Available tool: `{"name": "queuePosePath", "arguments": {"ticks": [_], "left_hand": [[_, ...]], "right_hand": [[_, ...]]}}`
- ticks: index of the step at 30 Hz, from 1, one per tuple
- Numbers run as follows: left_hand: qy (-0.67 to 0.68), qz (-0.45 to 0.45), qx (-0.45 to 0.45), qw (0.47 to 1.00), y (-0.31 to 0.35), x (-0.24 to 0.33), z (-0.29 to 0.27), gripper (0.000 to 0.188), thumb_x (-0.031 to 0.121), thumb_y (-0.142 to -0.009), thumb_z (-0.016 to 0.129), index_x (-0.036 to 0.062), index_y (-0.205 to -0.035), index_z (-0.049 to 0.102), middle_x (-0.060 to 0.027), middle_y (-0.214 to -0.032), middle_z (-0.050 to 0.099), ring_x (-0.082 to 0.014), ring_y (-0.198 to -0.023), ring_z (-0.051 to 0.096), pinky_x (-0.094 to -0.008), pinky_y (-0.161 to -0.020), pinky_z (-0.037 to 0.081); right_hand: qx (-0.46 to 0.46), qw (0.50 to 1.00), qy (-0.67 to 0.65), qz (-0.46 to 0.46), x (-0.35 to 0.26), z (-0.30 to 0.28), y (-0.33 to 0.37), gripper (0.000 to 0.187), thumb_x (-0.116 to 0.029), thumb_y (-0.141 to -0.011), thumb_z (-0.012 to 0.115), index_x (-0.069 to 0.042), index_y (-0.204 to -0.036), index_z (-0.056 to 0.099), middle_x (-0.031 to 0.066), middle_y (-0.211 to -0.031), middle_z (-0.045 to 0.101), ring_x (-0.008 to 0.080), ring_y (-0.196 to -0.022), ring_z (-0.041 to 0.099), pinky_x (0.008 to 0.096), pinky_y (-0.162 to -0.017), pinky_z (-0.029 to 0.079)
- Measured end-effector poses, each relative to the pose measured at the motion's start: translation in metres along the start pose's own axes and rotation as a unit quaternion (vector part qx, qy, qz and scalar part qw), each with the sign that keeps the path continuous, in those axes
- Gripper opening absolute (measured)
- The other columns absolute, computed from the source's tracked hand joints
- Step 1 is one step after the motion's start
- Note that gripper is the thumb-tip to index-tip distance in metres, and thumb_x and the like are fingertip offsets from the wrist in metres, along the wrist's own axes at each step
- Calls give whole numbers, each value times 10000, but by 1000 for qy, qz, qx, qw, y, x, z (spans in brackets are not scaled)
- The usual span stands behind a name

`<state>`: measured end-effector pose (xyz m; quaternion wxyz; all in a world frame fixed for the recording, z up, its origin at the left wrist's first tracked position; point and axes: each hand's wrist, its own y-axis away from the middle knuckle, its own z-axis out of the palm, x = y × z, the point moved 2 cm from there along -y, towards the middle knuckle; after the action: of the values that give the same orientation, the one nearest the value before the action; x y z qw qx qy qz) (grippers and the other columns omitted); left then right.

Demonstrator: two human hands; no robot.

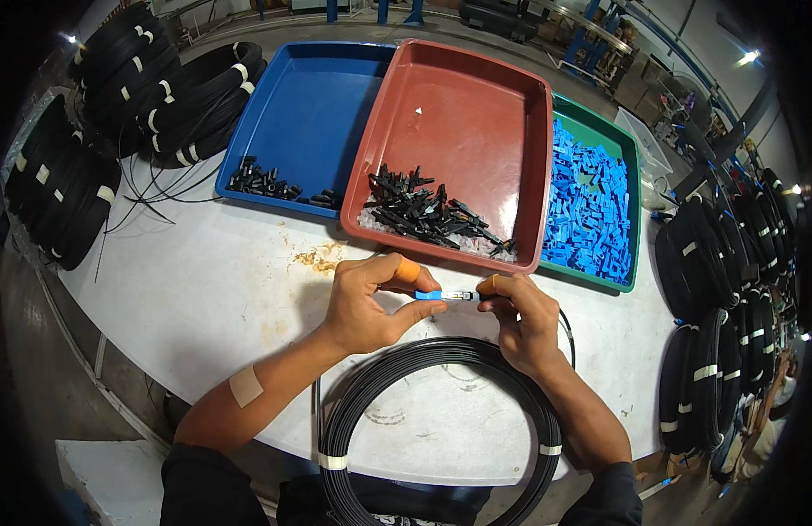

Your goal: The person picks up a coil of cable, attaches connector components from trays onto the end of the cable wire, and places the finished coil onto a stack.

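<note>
In front of the trays, a small connector [459,296] lies level between my two hands. Its left end is a blue housing [428,295], pinched by the thumb and fingers of my left hand [368,302]. The fingers of my right hand [524,320] close on its dark right end. The middle, pale and metallic, shows between the fingertips. Both hands have an orange covering on a finger. A black cable [570,329] curves down beside my right hand toward a large black cable coil [353,399], bound with white tape, which lies at the table's near edge below my hands.
Beyond my hands stand a blue tray [314,96] with short black parts, a red tray [463,105] with longer black parts, and a green tray [635,175] full of blue connector pieces. Taped cable coils stack at left [60,193] and right [695,254] of the white table [204,307].
</note>
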<state>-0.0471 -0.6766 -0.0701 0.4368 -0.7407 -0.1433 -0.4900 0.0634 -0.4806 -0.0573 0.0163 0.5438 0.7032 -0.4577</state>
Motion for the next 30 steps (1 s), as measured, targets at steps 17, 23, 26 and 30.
{"name": "queuePosePath", "arguments": {"ticks": [17,23,26,30], "left_hand": [[-146,89,-25,985,0,7,2,381,5,-782,848,-24,-1108,654,-135,-974,783,-218,-941,776,-297,-852,603],[-98,61,-23,993,-1,8,2,333,19,-777,842,-12,-1062,672,-117,-992,780,-209,-933,778,-288,-785,614],[-113,98,-40,988,1,5,4,390,20,-761,850,-3,-1100,659,-125,-893,790,-201,-869,783,-300,-824,600],[-135,128,-51,981,0,6,7,410,29,-759,849,-1,-1119,656,-122,-875,789,-199,-845,783,-294,-825,598]], "right_hand": [[-4,1000,10,-15,0,-2,-1,280,103,-769,777,-17,-1017,733,106,-940,713,218,-773,721,311,-629,582],[-10,999,-36,-3,7,-6,2,236,135,-763,774,9,-955,721,118,-887,752,207,-775,728,298,-661,570],[-16,997,-72,-3,8,-4,3,222,125,-757,774,8,-934,708,117,-862,748,222,-751,718,313,-665,556],[1,993,-120,4,12,-1,4,244,170,-730,725,-4,-891,667,110,-857,739,230,-747,707,326,-668,535]]}}
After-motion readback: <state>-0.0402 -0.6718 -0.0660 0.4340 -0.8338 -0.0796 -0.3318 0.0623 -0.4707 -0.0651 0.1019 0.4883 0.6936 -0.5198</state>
